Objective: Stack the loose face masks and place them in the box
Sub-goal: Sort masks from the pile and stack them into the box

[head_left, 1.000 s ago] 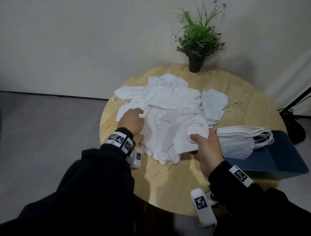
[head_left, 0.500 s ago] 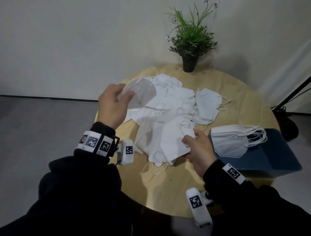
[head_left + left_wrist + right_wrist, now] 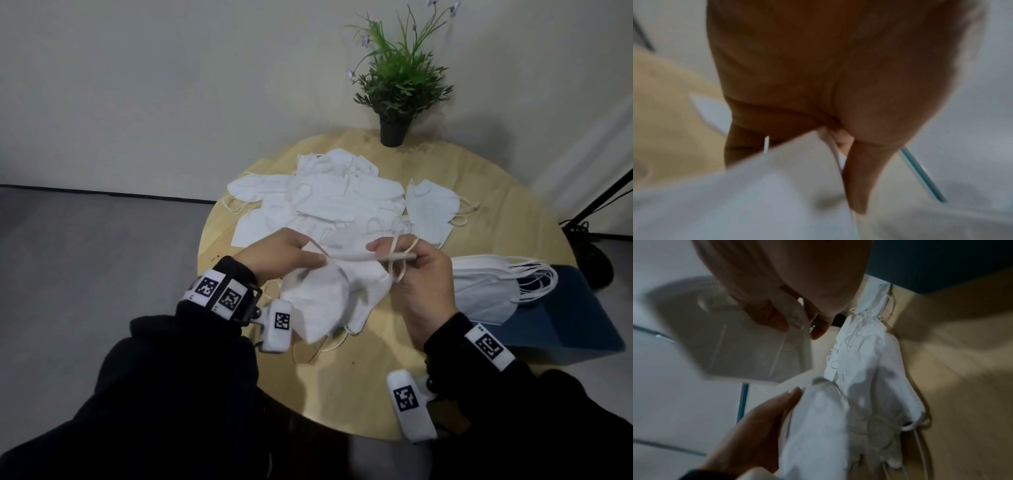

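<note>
White face masks (image 3: 329, 205) lie loose in a heap on the round wooden table (image 3: 479, 178). My left hand (image 3: 317, 261) pinches one mask (image 3: 315, 298) by its top edge, and it hangs down in front of me. My right hand (image 3: 406, 260) grips another mask (image 3: 356, 255), held flat and seen edge-on, its ear loops draped over the fingers. The two hands are close together, and their masks nearly touch. In the right wrist view, my fingers (image 3: 777, 321) pinch the mask (image 3: 735, 345). A stack of masks (image 3: 479, 291) rests on the blue box (image 3: 575, 308) at the right.
A potted green plant (image 3: 397, 85) stands at the table's far edge by the wall. A single mask (image 3: 431, 209) lies to the right of the heap. Bare tabletop shows in front of me (image 3: 342, 387). A dark stand leg (image 3: 603, 198) is at the far right.
My left hand picked a mask off the heap's left side, lifted it, then brought it down and right to the right hand's mask. My right hand raised its mask and turned it edge-on.
</note>
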`<state>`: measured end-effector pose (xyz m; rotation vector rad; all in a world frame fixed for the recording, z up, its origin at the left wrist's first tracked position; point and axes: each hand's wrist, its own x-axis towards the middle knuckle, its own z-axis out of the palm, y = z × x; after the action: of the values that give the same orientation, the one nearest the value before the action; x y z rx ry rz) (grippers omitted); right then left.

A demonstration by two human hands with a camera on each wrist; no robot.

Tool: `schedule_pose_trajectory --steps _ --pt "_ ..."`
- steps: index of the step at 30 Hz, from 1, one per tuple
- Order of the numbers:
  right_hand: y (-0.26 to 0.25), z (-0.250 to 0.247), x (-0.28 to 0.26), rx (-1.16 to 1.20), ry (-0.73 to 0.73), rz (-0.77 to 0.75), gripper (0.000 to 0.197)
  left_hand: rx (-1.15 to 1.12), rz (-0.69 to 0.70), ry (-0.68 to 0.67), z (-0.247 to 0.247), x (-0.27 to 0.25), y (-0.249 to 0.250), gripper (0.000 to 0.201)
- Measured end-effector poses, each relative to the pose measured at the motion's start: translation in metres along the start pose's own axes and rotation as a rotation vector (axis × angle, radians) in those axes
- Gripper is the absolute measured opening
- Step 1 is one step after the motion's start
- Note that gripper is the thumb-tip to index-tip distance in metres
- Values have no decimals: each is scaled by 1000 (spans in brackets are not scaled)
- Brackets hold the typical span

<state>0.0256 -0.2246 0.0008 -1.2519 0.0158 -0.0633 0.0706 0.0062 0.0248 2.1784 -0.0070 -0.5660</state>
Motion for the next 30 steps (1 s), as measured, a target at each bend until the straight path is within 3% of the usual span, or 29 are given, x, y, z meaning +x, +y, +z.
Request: schedule_pose_trajectory --steps 3,6,11,15,18,20,24,27,28,30 --pt "-1 4 -9 -57 -147 -91 17 -363 10 -59 20 -2 7 20" --pt "9 -5 -12 -405 -265 -331 33 -598 -17 -24 27 -2 13 39" --pt "11 -15 -11 -675 -426 -382 30 -388 112 -78 23 0 9 38" --pt "15 -21 -13 -860 -359 -497 17 -306 148 -116 -3 -4 2 42" --pt "13 -26 -9 -896 -190 -403 9 -222 196 -87 -24 -11 -5 37" --pt "12 -26 -6 -898 -155 -321 11 -204 219 -56 -30 -15 -7 42" --pt "7 -16 -8 -555 -226 -46 43 -182 235 -53 -26 -20 2 48" --pt "10 -11 -6 -529 -370 63 86 -165 284 -118 -11 -21 12 48" --pt "11 -9 -5 -508 -434 131 88 -179 291 -130 -7 -20 14 49" --pt "11 -9 -5 -408 -498 282 63 -209 312 -147 -2 -18 15 49"
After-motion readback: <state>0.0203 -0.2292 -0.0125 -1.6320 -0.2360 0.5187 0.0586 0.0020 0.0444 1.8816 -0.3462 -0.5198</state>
